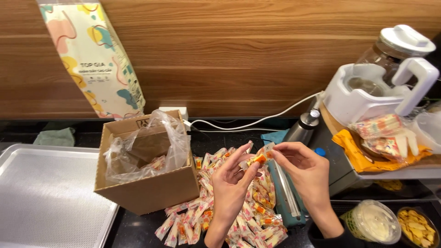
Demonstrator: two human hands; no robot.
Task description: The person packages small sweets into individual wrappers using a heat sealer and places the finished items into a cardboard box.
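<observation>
- Both hands pinch one small wrapped candy [257, 159] btwn them: left hand [232, 181] grip clamped on its lower end w/ thumb + fingers, right hand [305, 172] grip clamped on the upper end near the wrapper's twisted tip.
- Head view: candy held just above the tabletop [138, 229], over a pile of same candies [229, 216] at 6 o'clock.
- Cardboard box [147, 183] w/ clear plastic liner at 9 o'clock; perforated metal tray [46, 197] further left; teal sealer [285, 193] just right of the pile; white blender [381, 82] at 2 o'clock.
- Handling, prob.: light, wrapper thin, crinkly, a bit slippery; best held by the ends, not squeezed mid-body.
</observation>
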